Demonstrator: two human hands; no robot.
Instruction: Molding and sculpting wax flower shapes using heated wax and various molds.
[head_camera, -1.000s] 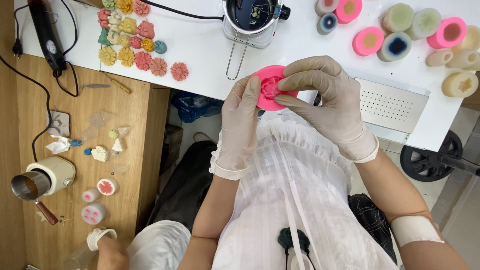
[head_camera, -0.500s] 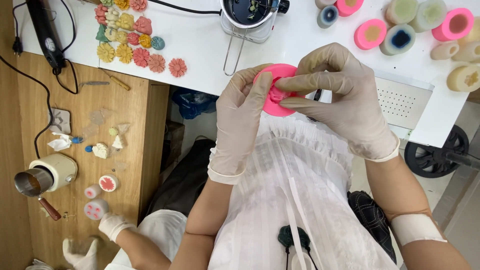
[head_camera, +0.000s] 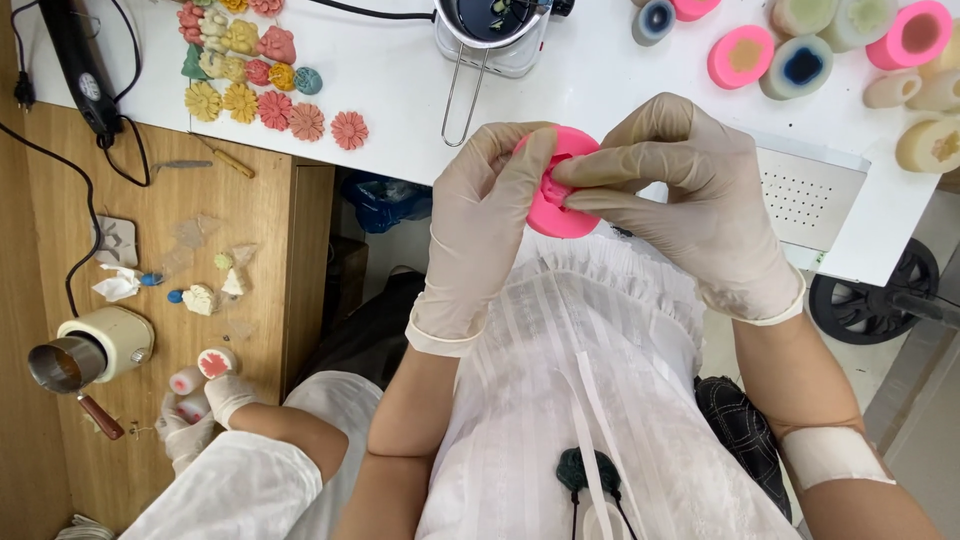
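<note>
Both gloved hands, left hand (head_camera: 480, 220) and right hand (head_camera: 690, 200), pinch a pink round mould (head_camera: 553, 205), hiding most of it. Beyond the mould, a metal pot (head_camera: 490, 30), cut off at the frame's edge, holds dark liquid.

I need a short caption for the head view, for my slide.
Two gloved hands, left hand and right hand, squeeze a round pink silicone mould above a white table.

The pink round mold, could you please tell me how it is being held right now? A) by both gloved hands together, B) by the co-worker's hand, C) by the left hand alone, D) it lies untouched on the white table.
A: the left hand and right hand, both gloved, pinch the pink mold between them above the lap.
</note>
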